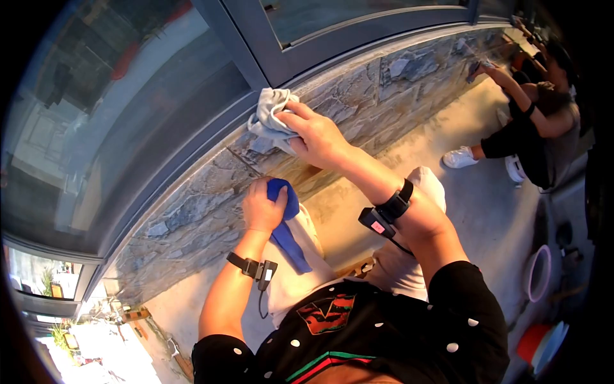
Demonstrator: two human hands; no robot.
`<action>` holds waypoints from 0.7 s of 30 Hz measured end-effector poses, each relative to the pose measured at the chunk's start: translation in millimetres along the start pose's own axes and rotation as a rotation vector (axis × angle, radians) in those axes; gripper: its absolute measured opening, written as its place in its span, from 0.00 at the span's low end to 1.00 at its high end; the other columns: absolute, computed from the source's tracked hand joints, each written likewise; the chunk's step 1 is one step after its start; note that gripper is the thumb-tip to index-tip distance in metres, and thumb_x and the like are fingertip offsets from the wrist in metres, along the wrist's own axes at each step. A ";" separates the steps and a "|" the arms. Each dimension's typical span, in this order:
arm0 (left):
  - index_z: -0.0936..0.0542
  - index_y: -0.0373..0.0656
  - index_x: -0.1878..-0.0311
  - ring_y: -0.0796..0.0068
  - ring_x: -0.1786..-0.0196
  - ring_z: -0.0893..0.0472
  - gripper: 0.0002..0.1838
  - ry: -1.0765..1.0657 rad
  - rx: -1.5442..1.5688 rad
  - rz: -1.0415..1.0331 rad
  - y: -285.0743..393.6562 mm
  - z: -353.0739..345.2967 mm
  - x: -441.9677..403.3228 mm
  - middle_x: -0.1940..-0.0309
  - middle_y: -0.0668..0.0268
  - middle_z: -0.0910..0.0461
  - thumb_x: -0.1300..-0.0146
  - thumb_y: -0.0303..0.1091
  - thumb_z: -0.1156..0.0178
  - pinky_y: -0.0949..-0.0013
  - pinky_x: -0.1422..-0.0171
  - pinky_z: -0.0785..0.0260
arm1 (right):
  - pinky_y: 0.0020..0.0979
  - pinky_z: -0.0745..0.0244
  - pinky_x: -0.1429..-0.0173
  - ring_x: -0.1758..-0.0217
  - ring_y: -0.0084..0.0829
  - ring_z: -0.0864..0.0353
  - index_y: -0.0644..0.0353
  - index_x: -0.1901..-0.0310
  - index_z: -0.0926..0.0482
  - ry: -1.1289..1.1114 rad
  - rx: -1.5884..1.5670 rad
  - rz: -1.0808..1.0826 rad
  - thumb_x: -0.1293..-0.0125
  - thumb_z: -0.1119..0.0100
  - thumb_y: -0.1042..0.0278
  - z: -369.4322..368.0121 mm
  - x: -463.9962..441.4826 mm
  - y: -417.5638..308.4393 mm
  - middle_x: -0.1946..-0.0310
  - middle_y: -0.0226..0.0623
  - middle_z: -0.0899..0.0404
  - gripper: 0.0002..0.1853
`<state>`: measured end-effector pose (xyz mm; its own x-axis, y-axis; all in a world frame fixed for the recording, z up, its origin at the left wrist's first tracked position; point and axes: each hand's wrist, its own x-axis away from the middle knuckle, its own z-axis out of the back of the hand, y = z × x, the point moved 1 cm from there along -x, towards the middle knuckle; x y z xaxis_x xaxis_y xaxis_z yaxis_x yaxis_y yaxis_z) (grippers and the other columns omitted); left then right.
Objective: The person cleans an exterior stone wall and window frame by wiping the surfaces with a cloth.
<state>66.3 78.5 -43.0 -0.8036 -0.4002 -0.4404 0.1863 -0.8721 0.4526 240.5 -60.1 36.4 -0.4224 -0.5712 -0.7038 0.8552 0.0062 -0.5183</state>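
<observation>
My right hand (314, 136) grips a bunched pale grey cloth (274, 114). The cloth is up against the lower edge of the grey window frame (252, 77), where it meets the stone wall. Lower down, my left hand (261, 208) is closed around a blue cloth (281, 195), whose long end hangs over my knee. That hand is close to the face of the stone wall (192, 201). Dark straps with small black devices sit on both my forearms.
Large glass panes (128, 121) rise above the wall. At the right another person (543, 121) crouches by the wall, one arm stretched toward it. A pink-rimmed basin (538, 274) and a red tub (532, 342) stand at the lower right. Plants and clutter lie lower left.
</observation>
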 end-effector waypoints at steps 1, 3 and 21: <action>0.18 0.43 0.54 0.48 0.53 0.18 0.18 0.000 -0.005 -0.001 2.4 1.0 -0.1 0.57 0.55 0.18 0.42 0.43 0.32 0.51 0.49 0.25 | 0.40 0.21 0.41 0.43 0.53 0.19 0.58 0.41 0.22 -0.168 -0.049 0.012 0.46 0.43 0.80 -1.6 -2.4 -12.4 0.39 0.46 0.24 0.27; 0.18 0.43 0.54 0.48 0.53 0.18 0.18 0.003 -0.008 0.041 7.0 3.3 2.4 0.57 0.54 0.18 0.43 0.43 0.32 0.50 0.49 0.25 | 0.40 0.22 0.40 0.43 0.50 0.19 0.59 0.43 0.21 -0.024 -0.231 0.011 0.46 0.44 0.79 -2.6 -7.1 -16.3 0.44 0.46 0.22 0.25; 0.18 0.44 0.53 0.48 0.54 0.17 0.18 0.005 -0.006 0.052 -1.1 5.4 1.8 0.57 0.55 0.17 0.43 0.43 0.32 0.54 0.50 0.24 | 0.42 0.23 0.46 0.49 0.51 0.21 0.62 0.47 0.24 0.201 -0.191 -0.266 0.43 0.35 0.69 -1.0 -3.9 13.5 0.51 0.51 0.25 0.21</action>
<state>61.6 80.2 -40.2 -0.7902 -0.4462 -0.4201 0.2312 -0.8519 0.4699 253.3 -57.0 31.7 -0.6885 -0.4009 -0.6043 0.6447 0.0433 -0.7632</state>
